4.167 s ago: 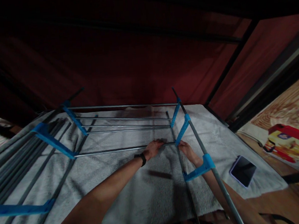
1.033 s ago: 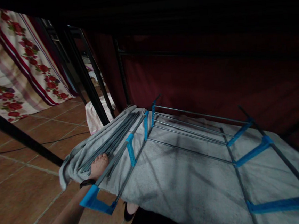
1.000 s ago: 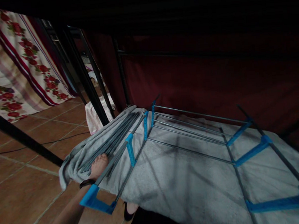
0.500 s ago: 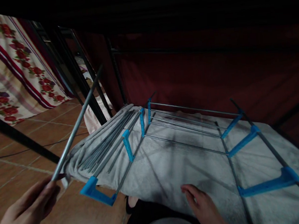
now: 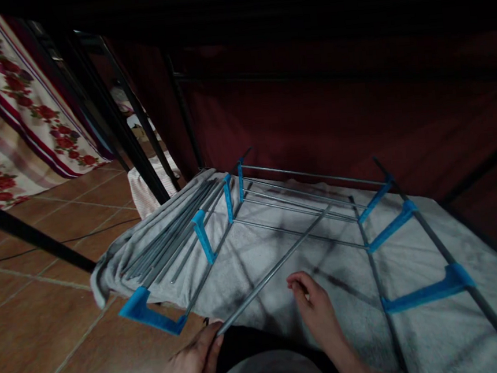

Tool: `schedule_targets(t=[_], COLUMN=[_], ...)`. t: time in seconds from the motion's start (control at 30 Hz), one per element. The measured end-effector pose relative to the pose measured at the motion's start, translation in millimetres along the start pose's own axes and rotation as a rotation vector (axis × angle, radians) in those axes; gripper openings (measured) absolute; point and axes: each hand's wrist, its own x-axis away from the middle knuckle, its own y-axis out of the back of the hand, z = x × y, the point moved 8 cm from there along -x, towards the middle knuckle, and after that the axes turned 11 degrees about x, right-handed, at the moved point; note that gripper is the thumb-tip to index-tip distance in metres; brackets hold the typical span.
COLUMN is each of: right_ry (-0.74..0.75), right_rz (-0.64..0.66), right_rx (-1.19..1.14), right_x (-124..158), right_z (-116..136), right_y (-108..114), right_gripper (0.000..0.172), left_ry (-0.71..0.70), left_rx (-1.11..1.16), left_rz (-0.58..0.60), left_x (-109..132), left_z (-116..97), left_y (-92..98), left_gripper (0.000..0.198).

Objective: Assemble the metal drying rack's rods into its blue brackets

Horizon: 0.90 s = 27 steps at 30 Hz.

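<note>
My left hand [image 5: 193, 354] is closed round the near end of a grey metal tube [image 5: 276, 262], which slants up and right, its far end in front of the thin crossbars. My right hand [image 5: 314, 305] hovers over the bedding with fingers loosely curled; nothing shows in it. Around both hands stands a partly assembled rack: a left side frame with blue plastic brackets [image 5: 145, 314], a right side frame with similar blue brackets [image 5: 431, 289], and several thin crossbars [image 5: 295, 227] joining them at the far end. Loose grey tubes [image 5: 172, 239] lie bundled at left.
Grey bedding [image 5: 280, 300] lies under the rack. Black bed posts [image 5: 116, 117] stand at left, with a dark structure overhead and a dark red curtain [image 5: 312, 123] behind. A floral cloth [image 5: 19, 102] hangs over the tiled floor [image 5: 68, 318], where a black cable [image 5: 83, 236] runs.
My left hand has moved right, in front of my body, and the tube has swung down from upright-leaning to across the rack. My right hand has risen slightly. The view has shifted a little.
</note>
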Motion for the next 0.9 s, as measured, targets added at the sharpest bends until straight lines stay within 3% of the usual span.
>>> schedule_targets(t=[0.1, 0.2, 0.3, 0.43, 0.53, 0.63, 0.7, 0.83, 0.9], right_ry=[0.225, 0.461, 0.569, 0.576, 0.524, 0.456, 0.415, 0.376, 0.365], right_rz=[-0.058, 0.085, 0.245, 0.315, 0.32, 0.333, 0.34, 0.347, 0.374], right_rx=[0.287, 0.493, 0.601, 0.675, 0.708, 0.733, 0.736, 0.724, 0.726], right_x=[7, 10, 6, -11, -23, -29, -30, -30, -32], right_z=[10, 18, 12, 6, 8, 12, 12, 10, 9], right_y=[2, -18, -42, -62, -71, -79, -86, -97, -101], right_gripper=[0.034, 0.045, 0.048, 0.042, 0.04, 0.041, 0.042, 0.04, 0.039], left_ry=[-0.054, -0.178, -0.286, -0.362, -0.357, -0.239, -0.115, 0.197, 0.285], left_rx=[-0.127, -0.162, -0.225, -0.324, -0.305, -0.188, -0.048, 0.275, 0.389], left_rz=[0.144, 0.22, 0.231, 0.123, -0.112, -0.398, -0.535, -0.67, -0.722], left_x=[-17, -31, -41, -55, -60, -57, -55, -64, -75], left_z=[-22, -51, -69, -68, -62, -45, -20, 58, 92], left_y=[-25.6, -38.0, -39.7, -30.0, -9.9, 12.2, 15.9, -9.6, -25.2], left_gripper=[0.039, 0.038, 0.037, 0.043, 0.047, 0.043, 0.045, 0.048, 0.051])
